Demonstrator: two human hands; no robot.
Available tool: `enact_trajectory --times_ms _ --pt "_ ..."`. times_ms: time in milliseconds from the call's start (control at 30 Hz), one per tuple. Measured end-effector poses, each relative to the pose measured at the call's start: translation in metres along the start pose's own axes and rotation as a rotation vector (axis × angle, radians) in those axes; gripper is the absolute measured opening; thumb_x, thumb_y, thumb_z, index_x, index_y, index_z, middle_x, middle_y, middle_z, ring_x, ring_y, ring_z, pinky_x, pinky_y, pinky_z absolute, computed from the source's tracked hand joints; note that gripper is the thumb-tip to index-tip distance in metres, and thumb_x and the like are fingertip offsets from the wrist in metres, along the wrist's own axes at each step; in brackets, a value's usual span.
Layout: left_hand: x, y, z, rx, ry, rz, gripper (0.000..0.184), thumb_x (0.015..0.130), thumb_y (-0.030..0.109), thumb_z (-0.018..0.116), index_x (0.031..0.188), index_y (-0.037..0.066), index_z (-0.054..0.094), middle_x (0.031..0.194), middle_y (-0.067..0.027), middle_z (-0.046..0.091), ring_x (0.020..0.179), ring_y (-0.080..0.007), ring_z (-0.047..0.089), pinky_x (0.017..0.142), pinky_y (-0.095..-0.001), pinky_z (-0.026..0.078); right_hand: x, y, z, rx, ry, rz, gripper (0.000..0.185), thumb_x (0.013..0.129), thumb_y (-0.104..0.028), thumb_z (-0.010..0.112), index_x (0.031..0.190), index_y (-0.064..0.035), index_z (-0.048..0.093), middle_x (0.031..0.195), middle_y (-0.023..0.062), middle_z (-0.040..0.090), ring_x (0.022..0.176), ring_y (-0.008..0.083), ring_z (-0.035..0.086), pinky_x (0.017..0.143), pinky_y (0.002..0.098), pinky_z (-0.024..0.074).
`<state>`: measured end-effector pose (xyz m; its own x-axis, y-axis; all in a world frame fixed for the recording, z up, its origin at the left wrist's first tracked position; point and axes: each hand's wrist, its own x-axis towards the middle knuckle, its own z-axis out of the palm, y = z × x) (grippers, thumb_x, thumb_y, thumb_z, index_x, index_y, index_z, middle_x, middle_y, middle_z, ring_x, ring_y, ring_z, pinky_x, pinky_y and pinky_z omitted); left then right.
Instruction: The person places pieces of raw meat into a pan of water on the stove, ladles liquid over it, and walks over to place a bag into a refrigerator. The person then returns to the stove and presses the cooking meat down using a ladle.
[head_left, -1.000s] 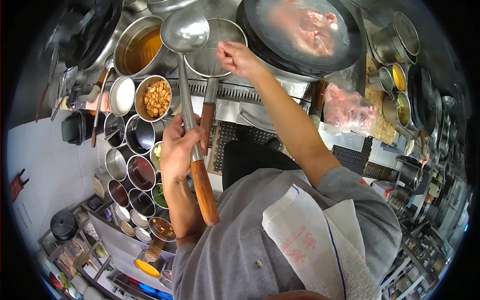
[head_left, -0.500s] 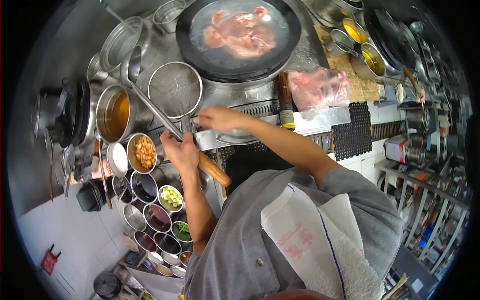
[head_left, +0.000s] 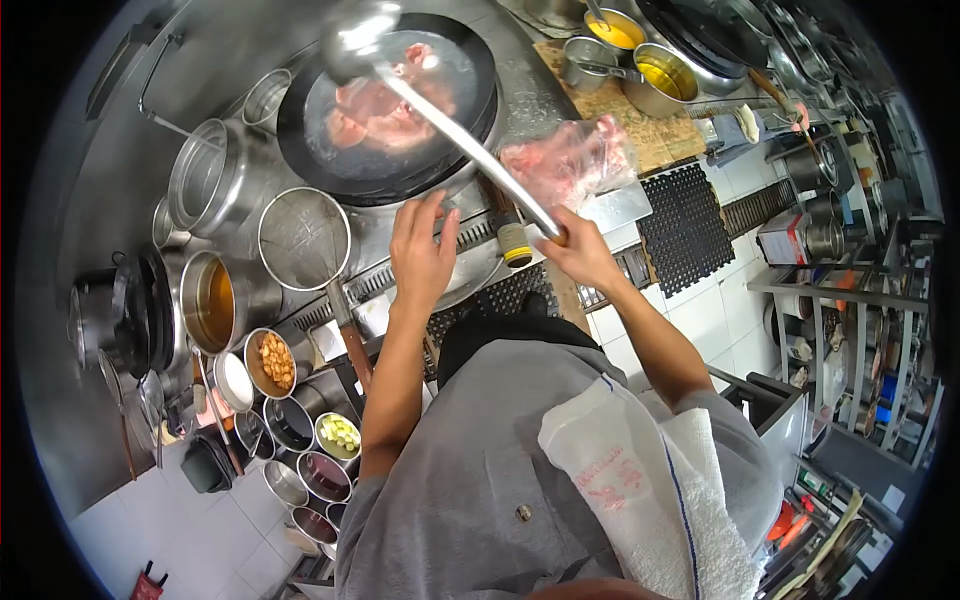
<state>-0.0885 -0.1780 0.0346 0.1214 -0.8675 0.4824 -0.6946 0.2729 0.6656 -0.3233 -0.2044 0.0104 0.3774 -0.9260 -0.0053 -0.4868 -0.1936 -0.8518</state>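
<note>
A long steel ladle [head_left: 470, 145] is in my right hand [head_left: 580, 250], whose fingers wrap round it near its wooden handle. Its blurred bowl hangs over the left part of the black wok [head_left: 300, 140]. Pieces of pink raw meat [head_left: 395, 120] lie in cloudy liquid inside the wok. My left hand [head_left: 423, 248] is raised in front of the wok, thumb and fingers apart, holding nothing. A round wire strainer [head_left: 303, 240] with a wooden handle rests left of my left hand. Beside the wok, near my right hand, lies a clear plastic bag of raw meat [head_left: 570, 162].
At the left stand a pot of brown liquid [head_left: 213, 300], a bowl of nuts [head_left: 271, 362] and several small pots. Pots with yellow liquid [head_left: 664, 80] are at the upper right. A brush with a yellow band [head_left: 515, 243] lies between my hands.
The ladle has passed from my left hand to my right hand, and its bowl has moved from the left side to over the wok. My left hand has opened. The view has shifted to the right.
</note>
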Motion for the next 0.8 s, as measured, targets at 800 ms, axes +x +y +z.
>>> enact_trajectory --times_ms 800 --pt "-0.13 -0.047 -0.062 0.083 0.142 -0.511 0.017 0.082 0.008 0.064 0.096 -0.002 0.064 0.075 -0.0128 0.056 0.06 -0.0225 0.056 0.054 -0.0313 0.045 -0.002 0.029 -0.075 0.03 -0.071 0.234 0.018 0.083 -0.003 0.053 0.099 0.0035 0.052 0.067 0.0127 0.06 0.052 0.015 0.056 0.049 0.0312 0.0469"
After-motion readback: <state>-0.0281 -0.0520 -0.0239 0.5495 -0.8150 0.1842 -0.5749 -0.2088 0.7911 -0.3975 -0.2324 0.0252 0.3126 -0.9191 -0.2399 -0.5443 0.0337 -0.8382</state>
